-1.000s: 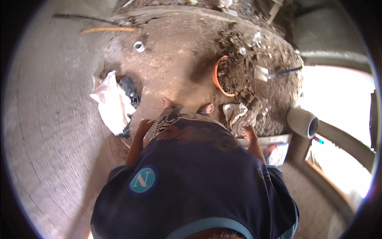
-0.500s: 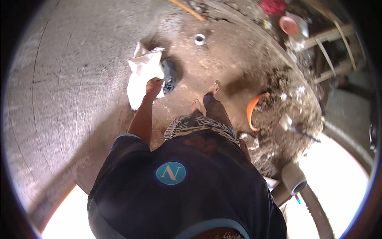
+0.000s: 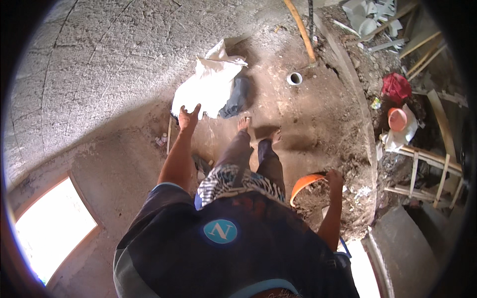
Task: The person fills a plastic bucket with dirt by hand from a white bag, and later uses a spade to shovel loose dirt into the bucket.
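Note:
A white sack (image 3: 206, 84) lies against the rough wall, with a dark grey bundle (image 3: 236, 97) along its right side. My left hand (image 3: 189, 118) is at the sack's near edge, its fingers spread and nothing held in them. On the right, my right hand (image 3: 335, 178) is closed on the end of an orange curved piece (image 3: 305, 184), which looks like a rim over the loose soil. Whether more of the orange thing lies below the rim cannot be seen. My bare feet stand on the dirt floor between the hands.
A short white pipe piece (image 3: 294, 78) stands on the floor ahead, near a wooden handle (image 3: 302, 32). Beyond a low curb (image 3: 355, 84) lie a red cloth (image 3: 396, 86), an orange bowl (image 3: 397, 119), a wooden ladder-like frame (image 3: 422, 159) and white scraps (image 3: 367, 20).
My left hand has let go of the white sack and spread its fingers. My right hand has come out from beside my waist to the orange piece. The view has turned.

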Demonstrator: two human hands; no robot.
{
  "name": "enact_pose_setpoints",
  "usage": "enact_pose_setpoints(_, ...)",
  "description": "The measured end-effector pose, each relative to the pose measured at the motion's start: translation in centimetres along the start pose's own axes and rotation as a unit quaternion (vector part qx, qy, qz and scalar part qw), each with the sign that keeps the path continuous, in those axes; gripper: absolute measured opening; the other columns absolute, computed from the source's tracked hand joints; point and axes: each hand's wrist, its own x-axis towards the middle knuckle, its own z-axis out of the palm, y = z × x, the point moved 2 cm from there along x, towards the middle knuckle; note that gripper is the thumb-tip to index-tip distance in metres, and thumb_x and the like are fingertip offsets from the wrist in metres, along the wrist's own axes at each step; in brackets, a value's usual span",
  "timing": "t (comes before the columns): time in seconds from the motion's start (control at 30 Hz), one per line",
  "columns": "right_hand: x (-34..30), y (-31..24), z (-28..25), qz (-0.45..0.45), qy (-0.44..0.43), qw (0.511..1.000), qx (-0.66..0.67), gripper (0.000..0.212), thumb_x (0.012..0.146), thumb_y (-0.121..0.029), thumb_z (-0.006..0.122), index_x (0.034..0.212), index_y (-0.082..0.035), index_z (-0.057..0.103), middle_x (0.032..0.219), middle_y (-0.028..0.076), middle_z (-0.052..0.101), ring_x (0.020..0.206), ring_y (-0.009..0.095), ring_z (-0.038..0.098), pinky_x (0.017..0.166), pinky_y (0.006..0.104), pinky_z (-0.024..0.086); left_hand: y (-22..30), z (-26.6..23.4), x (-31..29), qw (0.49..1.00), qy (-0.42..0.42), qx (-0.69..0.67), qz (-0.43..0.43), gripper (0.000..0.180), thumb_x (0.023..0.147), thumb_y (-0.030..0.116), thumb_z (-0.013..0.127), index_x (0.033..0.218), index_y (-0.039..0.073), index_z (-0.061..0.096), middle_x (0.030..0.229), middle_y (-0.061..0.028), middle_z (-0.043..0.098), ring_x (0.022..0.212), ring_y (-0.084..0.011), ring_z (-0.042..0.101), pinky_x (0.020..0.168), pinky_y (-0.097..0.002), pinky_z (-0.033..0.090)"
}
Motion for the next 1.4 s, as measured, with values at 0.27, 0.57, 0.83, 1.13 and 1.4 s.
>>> enact_pose_setpoints(0.27,-1.2,18.9,1.8,-0.095,-0.137,0.924,-0.343,0.018,0.09,-0.024,0.057,0.088,-0.007,0.061,0.082,0.004,0.059,0.067,0.014,0.057,0.058,0.0283,0.047,7.9,9.2,17.5,0.997,0.023,0.058,-0.054,0.098,0.069,0.058,0.072,0.131,-0.011,0.041,0.126,-0.0293,0.053,0.12,-0.038,0.051,0.102,-0.0414,0.041)
enact_pose_setpoints(0.57,-11.9,22.3,7.9,0.334,-0.137,0.912,-0.193,0.015,0.088,-0.016,0.06,0.098,-0.005,0.064,0.081,0.006,0.061,0.067,0.017,0.064,0.056,0.0296,0.052,7.4,14.2,28.7,0.964,-0.066,0.258,-0.003,0.05,0.086,0.043,0.057,0.126,0.013,0.056,0.128,-0.0147,0.057,0.12,-0.0317,0.051,0.101,-0.0426,0.041)
enact_pose_setpoints(0.83,-5.1,3.8,13.0,0.127,-0.039,0.987,-0.092,0.03,0.088,-0.021,0.06,0.111,-0.003,0.06,0.087,0.009,0.065,0.078,0.018,0.067,0.061,0.03,0.051,8.0,0.5,23.2,0.993,0.03,-0.057,0.102,0.036,0.092,0.036,0.05,0.104,0.003,0.06,0.093,-0.0231,0.066,0.088,-0.0393,0.063,0.077,-0.0445,0.047)
enact_pose_setpoints(1.13,-1.5,-8.2,19.6,-0.55,-0.009,0.681,-0.484,0.026,0.084,-0.026,0.064,0.098,-0.004,0.057,0.1,0.019,0.06,0.093,0.041,0.057,0.078,0.0493,0.047,20.3,-25.0,4.0,0.875,-0.082,-0.348,0.326,0.023,0.097,0.016,0.052,0.109,-0.003,0.057,0.091,-0.0063,0.064,0.077,-0.011,0.059,0.065,-0.0273,0.049)
enact_pose_setpoints(1.4,-16.4,-30.9,28.9,-0.415,-0.172,0.884,-0.128,0.084,0.07,-0.044,0.079,0.131,0.003,0.046,0.133,0.023,0.05,0.124,0.032,0.049,0.104,0.0385,0.038,34.9,-26.5,-10.3,0.764,-0.281,-0.439,0.379,0.023,0.094,0.016,0.058,0.106,-0.003,0.058,0.079,-0.0068,0.062,0.065,-0.0126,0.061,0.058,-0.0266,0.053)
